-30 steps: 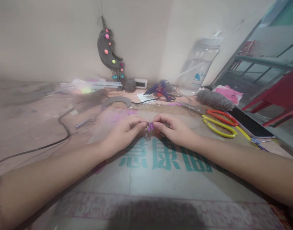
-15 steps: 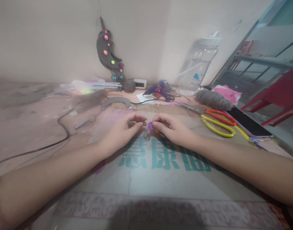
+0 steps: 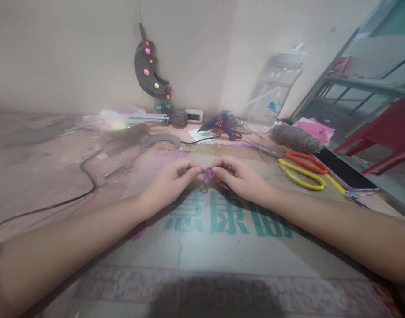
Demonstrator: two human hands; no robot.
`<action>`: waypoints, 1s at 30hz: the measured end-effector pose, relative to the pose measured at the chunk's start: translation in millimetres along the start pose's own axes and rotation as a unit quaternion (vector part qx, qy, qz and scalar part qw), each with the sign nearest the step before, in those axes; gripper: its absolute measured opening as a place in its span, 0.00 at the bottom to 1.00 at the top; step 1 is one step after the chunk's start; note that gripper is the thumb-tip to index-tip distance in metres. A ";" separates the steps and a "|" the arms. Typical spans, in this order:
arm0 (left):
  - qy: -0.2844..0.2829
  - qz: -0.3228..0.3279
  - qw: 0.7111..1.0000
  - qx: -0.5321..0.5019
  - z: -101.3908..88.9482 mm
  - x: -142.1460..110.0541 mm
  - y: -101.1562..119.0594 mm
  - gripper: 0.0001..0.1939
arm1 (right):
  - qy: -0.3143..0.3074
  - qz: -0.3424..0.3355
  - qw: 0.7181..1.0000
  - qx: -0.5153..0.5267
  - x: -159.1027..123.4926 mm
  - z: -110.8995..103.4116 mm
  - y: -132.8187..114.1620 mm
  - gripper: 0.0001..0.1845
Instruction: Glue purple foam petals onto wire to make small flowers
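Observation:
Between my two hands is a small purple piece, its exact kind too small to make out. A thin grey strand, curled like yarn, hangs just below it. My right hand pinches the purple piece from the right with thumb and forefinger. From the left, my left hand has thumb and forefinger pressed together at the piece's other edge. Both hands are held low over a board with large green characters.
At the back stand a blue glue gun, a water bottle and a grey yarn ball. Scissors, a phone and a grey yarn skein lie right. A decorated grey crescent hangs on the wall. A black cable runs left.
My left thumb and forefinger, apart and a little off the purple piece before, have closed together at its left edge. My right hand keeps its pinch in nearly the same place.

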State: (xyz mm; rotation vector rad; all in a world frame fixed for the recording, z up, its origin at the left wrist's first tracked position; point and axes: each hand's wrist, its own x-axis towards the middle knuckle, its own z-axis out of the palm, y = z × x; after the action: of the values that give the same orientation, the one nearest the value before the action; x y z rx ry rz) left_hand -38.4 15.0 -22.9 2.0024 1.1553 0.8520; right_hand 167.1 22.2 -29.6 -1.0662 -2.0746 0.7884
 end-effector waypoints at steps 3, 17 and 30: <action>-0.017 0.018 0.999 -0.023 0.8 -0.8 -2.3 0.14 | 0.009 -0.002 1.000 -0.003 -0.3 0.0 0.4 0.10; -0.024 0.038 0.999 -0.022 0.0 -2.1 -7.0 0.12 | -0.025 -0.023 0.998 -0.046 0.3 -2.8 -0.6 0.09; -0.024 0.060 0.997 0.031 0.1 -0.8 -6.1 0.12 | -0.036 -0.049 0.997 -0.040 0.1 -2.5 0.8 0.09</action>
State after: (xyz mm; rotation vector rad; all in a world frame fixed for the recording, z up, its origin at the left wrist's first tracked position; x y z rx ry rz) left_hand -41.4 16.6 -28.0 2.1483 1.0562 0.8320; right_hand 169.4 23.2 -28.6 -0.9829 -2.2173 0.7094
